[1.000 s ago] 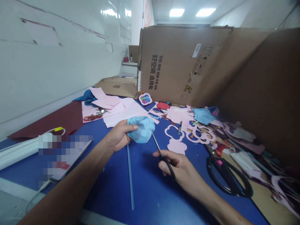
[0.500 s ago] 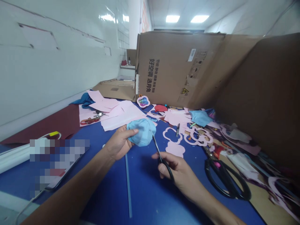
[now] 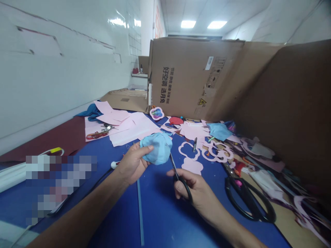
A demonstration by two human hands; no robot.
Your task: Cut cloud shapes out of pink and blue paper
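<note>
A light blue piece of fabric (image 3: 159, 148), roughly rounded and layered, is pinched between the thumb and fingers of my left hand (image 3: 136, 160). My right hand (image 3: 190, 184) grips small black-handled scissors (image 3: 183, 186), its fingers in the loops. Their blades reach up to the fabric's right edge; how far apart they are is hard to make out. Beneath my left hand a narrow blue strip (image 3: 140, 213) lies on the blue tabletop (image 3: 162, 224). Just past my right hand is a pink scalloped cutout (image 3: 192, 166).
Large black-handled shears (image 3: 249, 199) lie at the right beside a heap of scraps. Pink sheets (image 3: 134, 127), pink flower-shaped frames (image 3: 190, 151) and a marker (image 3: 194, 144) spread across the back. A tall cardboard box (image 3: 191, 75) walls off the far side. A power strip (image 3: 18, 175) sits left.
The view has shifted slightly, with the box and table items a little to the left. Both hands keep their grips, and the blue fabric sits slightly lower in the picture.
</note>
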